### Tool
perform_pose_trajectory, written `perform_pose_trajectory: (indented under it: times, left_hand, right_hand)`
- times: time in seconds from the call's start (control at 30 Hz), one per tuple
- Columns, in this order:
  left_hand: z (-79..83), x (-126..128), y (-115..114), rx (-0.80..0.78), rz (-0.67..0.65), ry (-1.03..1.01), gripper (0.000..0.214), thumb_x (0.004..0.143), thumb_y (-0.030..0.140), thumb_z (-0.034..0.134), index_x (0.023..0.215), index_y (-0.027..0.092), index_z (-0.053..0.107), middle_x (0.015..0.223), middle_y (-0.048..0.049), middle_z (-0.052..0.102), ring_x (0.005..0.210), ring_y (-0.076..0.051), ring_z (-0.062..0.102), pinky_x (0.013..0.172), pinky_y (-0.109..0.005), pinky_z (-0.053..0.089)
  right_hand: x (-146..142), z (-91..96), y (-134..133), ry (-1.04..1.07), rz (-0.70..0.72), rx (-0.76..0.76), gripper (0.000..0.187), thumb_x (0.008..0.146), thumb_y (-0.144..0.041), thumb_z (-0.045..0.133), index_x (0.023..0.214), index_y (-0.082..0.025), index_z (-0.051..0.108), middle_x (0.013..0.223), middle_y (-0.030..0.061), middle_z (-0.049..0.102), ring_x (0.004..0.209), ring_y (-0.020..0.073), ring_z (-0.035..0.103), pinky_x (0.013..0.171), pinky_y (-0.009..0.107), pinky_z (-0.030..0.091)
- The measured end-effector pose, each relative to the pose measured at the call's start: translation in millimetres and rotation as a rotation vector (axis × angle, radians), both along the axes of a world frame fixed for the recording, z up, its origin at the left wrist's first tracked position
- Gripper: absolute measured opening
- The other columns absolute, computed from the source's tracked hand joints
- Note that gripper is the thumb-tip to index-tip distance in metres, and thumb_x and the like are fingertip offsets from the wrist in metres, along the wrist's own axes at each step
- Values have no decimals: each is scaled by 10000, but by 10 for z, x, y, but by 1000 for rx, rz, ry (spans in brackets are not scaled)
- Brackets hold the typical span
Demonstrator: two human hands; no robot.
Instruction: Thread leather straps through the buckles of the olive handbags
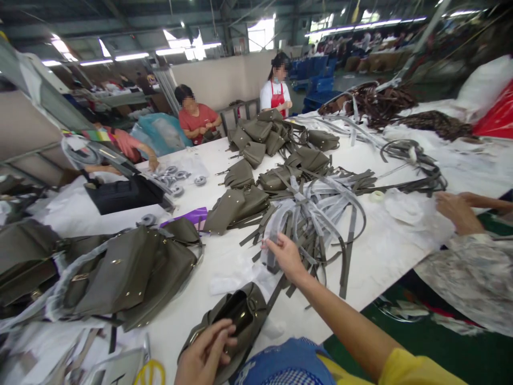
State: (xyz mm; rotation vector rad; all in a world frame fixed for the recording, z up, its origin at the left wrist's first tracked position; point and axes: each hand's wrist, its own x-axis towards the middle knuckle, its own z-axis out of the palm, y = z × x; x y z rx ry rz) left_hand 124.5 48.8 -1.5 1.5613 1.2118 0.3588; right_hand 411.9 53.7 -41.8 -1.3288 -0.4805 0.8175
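My left hand (210,350) lies at the near side of a small olive-grey bag (250,307), fingers stretched and apart over its opening. The bag's mouth gapes, showing a dark inside. My right hand (289,259) reaches over a tangled pile of grey straps (320,235), some wrapped in translucent film. Its thumb and fingers are apart, with the tips at a film-wrapped strap (276,227). Whether they touch it is hard to tell. Beside my left hand are yellow-handled scissors (150,371), cut off by the lower edge.
Larger olive bags (132,272) fill the left of the white table (224,248). More small bags (260,133) are heaped farther back. Grey rolls (176,179) lie near a black holder (124,192). At right, a co-worker's hands (457,211) are beside white film (412,214).
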Motion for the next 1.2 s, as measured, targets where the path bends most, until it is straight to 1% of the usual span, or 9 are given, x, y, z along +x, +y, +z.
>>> perform_pose_trajectory:
  times: [0.17,0.27,0.37,0.53,0.7,0.8,0.9,1.0,1.2]
  left_hand:
    - [386,418,292,-114,174,-213,528,857,561,455,1225,199,569,1227,-111,626,1111,-213,591,950,-329,479]
    - [527,513,362,-231,180,-348,491,850,557,471,1036,137,644,1003,-121,692,915,-202,646,846,-317,506]
    - [678,504,263,-228,184,-362,405,832,546,510,789,152,594,674,-14,629,605,-116,578,597,-217,476]
    - [764,255,66,-158,-139,-22,445,862,572,419,693,173,519,517,44,507,431,-77,434,441,-180,340]
    - [723,-82,14,-109,-279,181,452,847,606,396,791,182,543,535,52,499,387,-79,385,408,-191,298]
    - [809,-274,-3,-67,-241,273,451,845,601,405,922,191,576,581,41,530,419,-98,416,414,-198,313]
    - [912,-439,3,24,-214,333,431,855,571,413,896,192,613,616,26,557,483,-113,467,463,-200,361]
    - [937,-597,16,52,-186,371,424,868,550,404,853,194,635,606,27,565,467,-108,455,465,-199,371]
    - [856,-902,22,109,-132,357,380,857,508,466,894,202,689,690,12,654,496,-111,465,543,-203,411]
  right_hand:
    - [-1053,288,-413,14,489,38,292,831,-408,586,1012,-182,627,902,57,698,814,212,674,749,339,531]
    - [-1225,373,-610,-119,817,68,280,839,-418,578,947,-180,679,885,47,702,846,215,650,780,337,504]
    - [-1172,444,-619,113,994,124,417,843,-526,530,963,-158,685,929,73,706,890,223,646,852,372,481]
    - [-869,593,-340,699,654,213,656,865,-673,309,1134,-156,611,1084,131,674,988,211,636,944,399,444]
    - [-506,606,-209,563,349,135,330,792,-462,643,1016,-219,644,1077,60,687,917,160,649,758,259,507]
    - [-372,540,-243,332,390,-21,411,822,-558,549,955,-192,682,1007,79,704,848,165,644,644,237,494]
    - [-343,480,-275,150,456,-115,555,810,-655,469,865,-163,721,819,78,710,567,102,539,432,191,353]
    - [-396,445,-281,197,511,-77,589,794,-682,462,872,-157,716,749,63,687,426,54,372,363,200,233]
    - [-463,364,-232,253,416,-25,564,787,-666,494,913,-149,681,790,68,673,443,57,385,371,202,284]
